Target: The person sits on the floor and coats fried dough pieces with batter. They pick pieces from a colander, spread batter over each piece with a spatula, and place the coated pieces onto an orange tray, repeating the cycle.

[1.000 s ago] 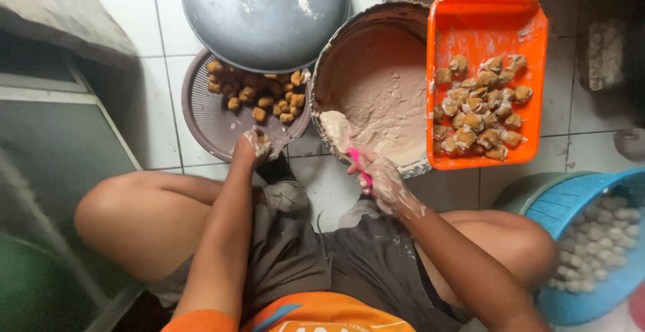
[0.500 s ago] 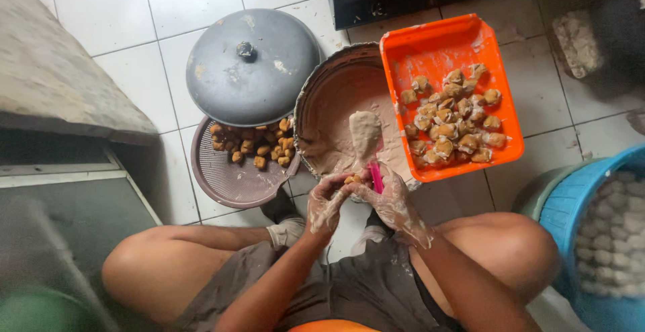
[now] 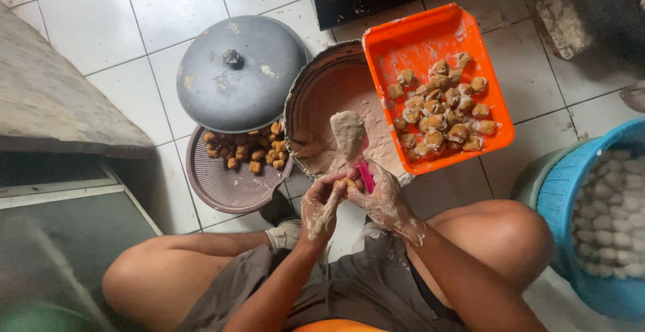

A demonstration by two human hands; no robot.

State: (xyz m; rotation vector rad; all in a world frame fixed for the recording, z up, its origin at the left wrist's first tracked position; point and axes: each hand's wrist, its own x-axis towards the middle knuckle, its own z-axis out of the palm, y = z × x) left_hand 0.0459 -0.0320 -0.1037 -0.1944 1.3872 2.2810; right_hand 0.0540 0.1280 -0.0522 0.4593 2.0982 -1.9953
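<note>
On a white tiled floor [image 3: 134, 29], seated among bowls and trays, we look down at our two paste-smeared hands meeting just in front of the big round basin [image 3: 316, 97] of pale batter. Our right hand [image 3: 383, 197] grips the pink-handled spoon [image 3: 363, 171], its bowl heaped with a thick lump of paste and raised over the basin's near rim; our left hand [image 3: 321, 204] is pinched around a small brown piece [image 3: 346, 183] held against the spoon's handle end. We judge the step in hand to be filling or coating that piece with paste. The next move seems to call for a steady scrape of paste off the spoon onto the piece without dropping either. Filled pieces lie crowded in the orange tray [image 3: 484, 29] resting on the basin's right edge; plain brown pieces [image 3: 248, 154] sit in the ribbed brown dish [image 3: 222, 191] to the left, half under a grey domed lid [image 3: 242, 70]. A blue basket [image 3: 571, 191] of pale balls stands by our right knee.
</note>
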